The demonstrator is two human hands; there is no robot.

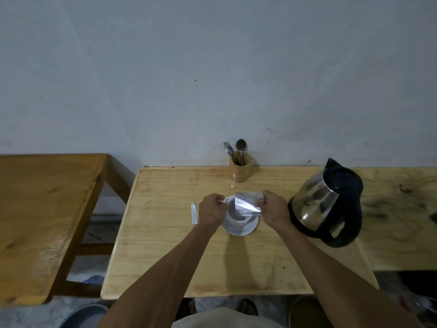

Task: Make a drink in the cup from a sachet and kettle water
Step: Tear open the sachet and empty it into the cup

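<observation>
A white cup (233, 215) stands on a white saucer (246, 229) in the middle of the light wooden table (165, 245). A silver sachet (247, 204) hangs tilted over the cup's mouth, pinched at its right end by my right hand (274, 208). My left hand (211, 210) is closed beside the cup's left rim, pinching a thin torn-off strip (221, 201). A steel kettle (327, 204) with a black lid and handle stands to the right of the saucer. I cannot tell whether powder is falling.
A second thin silver sachet (194, 213) lies flat on the table left of my left hand. A wooden holder (241, 170) with two spoons stands at the back by the wall. Another wooden table (42, 209) is at the left, with a gap between.
</observation>
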